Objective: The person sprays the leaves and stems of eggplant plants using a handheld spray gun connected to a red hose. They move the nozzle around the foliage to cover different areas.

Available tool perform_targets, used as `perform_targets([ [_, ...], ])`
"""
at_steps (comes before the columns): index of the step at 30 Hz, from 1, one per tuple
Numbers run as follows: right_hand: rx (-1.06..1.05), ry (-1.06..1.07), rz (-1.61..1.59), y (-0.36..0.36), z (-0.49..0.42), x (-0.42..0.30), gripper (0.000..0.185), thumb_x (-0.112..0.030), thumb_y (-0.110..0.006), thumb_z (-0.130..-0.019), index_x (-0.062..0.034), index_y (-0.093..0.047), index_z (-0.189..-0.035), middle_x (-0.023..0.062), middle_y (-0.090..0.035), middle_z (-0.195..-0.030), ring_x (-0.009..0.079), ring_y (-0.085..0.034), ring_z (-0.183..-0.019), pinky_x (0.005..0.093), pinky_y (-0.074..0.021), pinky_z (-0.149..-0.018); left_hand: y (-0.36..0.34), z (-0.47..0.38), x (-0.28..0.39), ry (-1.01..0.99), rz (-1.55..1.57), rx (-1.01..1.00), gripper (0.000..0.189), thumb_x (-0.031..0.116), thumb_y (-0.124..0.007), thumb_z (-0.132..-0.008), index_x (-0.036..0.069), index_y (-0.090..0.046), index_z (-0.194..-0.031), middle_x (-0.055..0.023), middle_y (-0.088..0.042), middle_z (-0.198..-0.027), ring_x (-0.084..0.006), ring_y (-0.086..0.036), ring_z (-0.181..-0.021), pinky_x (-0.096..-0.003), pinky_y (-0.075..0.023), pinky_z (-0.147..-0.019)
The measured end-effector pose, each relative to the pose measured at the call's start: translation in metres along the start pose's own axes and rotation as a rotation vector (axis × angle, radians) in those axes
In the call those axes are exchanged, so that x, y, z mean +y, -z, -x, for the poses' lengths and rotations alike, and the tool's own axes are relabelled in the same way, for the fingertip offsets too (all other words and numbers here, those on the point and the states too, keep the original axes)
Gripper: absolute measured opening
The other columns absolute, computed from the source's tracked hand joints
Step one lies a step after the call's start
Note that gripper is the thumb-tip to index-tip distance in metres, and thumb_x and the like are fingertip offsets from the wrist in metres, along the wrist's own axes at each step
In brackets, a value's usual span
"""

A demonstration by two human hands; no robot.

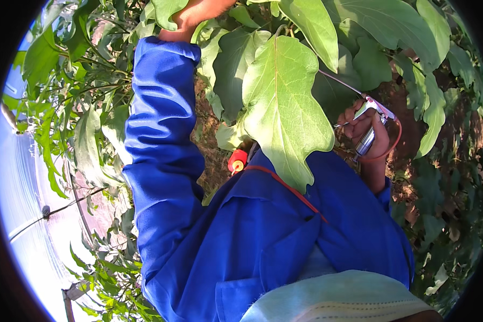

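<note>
My left hand (199, 14) reaches up at the top edge among broad lobed leaves; its fingers are hidden or cut off, so its hold cannot be told. In my right hand (370, 131), at the right, is a metal trigger sprayer (365, 141) with a thin metal wand (340, 81) pointing up and left behind the leaves. A reddish hose (397, 139) loops from the sprayer's back end past my wrist. One large green leaf (283, 104) hangs between my arms, over my blue jacket's front.
A red and yellow object (237, 161) is near my left side, beside a red strap or hose (287, 186) across my jacket. Leafy plants (88, 145) crowd both sides. Translucent sheeting (28, 193) and a dark line (70, 204) are at the left. A face mask (338, 298) shows below.
</note>
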State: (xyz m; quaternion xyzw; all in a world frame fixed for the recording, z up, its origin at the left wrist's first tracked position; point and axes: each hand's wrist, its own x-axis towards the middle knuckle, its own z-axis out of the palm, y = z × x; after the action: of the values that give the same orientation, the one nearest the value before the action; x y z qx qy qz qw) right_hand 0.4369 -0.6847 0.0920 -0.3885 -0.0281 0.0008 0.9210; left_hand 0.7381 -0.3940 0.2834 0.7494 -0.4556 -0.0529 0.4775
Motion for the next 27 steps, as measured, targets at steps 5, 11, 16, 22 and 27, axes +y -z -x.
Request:
perform_targets([
  [5, 0.007, 0.012, -0.025, 0.006, 0.003, 0.004, 0.047, -0.045, -0.053, -0.107, -0.0044, -0.058, -0.13, 0.0132, -0.067, -0.105, 0.0295, -0.067, -0.1, 0.0301, -0.0461, -0.069, 0.017, -0.013, 0.007, 0.013, -0.209, -0.227, 0.02, 0.005, -0.071, -0.094, 0.002, -0.073, -0.114, -0.0127, -0.075, -0.097, -0.0182, -0.066, -0.092, -0.035, -0.0538, -0.087],
  [11, 0.121, 0.017, 0.017, 0.012, 0.011, -0.002, 0.046, -0.043, -0.053, -0.107, -0.0061, -0.058, -0.132, 0.0121, -0.068, -0.104, 0.0293, -0.069, -0.099, 0.03, -0.0458, -0.068, 0.029, -0.03, 0.025, -0.235, -0.898, -0.269, 0.026, 0.005, -0.071, -0.086, 0.001, -0.072, -0.111, -0.0218, -0.074, -0.102, -0.0424, -0.067, -0.089, -0.0437, -0.0559, -0.084],
  [16, 0.08, 0.011, -0.017, 0.026, 0.012, -0.008, 0.045, -0.044, -0.053, -0.107, -0.0046, -0.059, -0.127, 0.0119, -0.067, -0.101, 0.0286, -0.069, -0.096, 0.0308, -0.0458, -0.068, 0.026, -0.042, 0.044, -0.18, -0.765, -0.308, 0.054, 0.006, -0.062, -0.094, 0.002, -0.058, -0.147, -0.0203, -0.059, -0.153, -0.0378, -0.054, -0.142, -0.0458, -0.0421, -0.12],
  [22, 0.069, 0.008, -0.025, 0.032, 0.014, -0.014, 0.043, -0.042, -0.052, -0.108, -0.0033, -0.059, -0.124, 0.0123, -0.067, -0.099, 0.0286, -0.07, -0.096, 0.0312, -0.0463, -0.068, 0.026, -0.046, 0.029, -0.204, -0.904, -0.364, 0.032, 0.021, -0.065, -0.093, 0.0, -0.068, -0.117, -0.0273, -0.071, -0.102, -0.05, -0.068, -0.094, -0.0495, -0.0557, -0.075],
  [27, 0.038, 0.022, -0.025, 0.037, 0.014, -0.02, 0.043, -0.042, -0.052, -0.108, -0.0028, -0.058, -0.126, 0.0135, -0.068, -0.1, 0.0291, -0.071, -0.098, 0.0309, -0.0475, -0.067, 0.03, -0.039, 0.027, -0.138, -1.122, -0.368, 0.038, 0.031, -0.062, -0.096, 0.0, -0.065, -0.119, -0.0296, -0.069, -0.101, -0.0502, -0.067, -0.095, -0.0531, -0.0542, -0.077],
])
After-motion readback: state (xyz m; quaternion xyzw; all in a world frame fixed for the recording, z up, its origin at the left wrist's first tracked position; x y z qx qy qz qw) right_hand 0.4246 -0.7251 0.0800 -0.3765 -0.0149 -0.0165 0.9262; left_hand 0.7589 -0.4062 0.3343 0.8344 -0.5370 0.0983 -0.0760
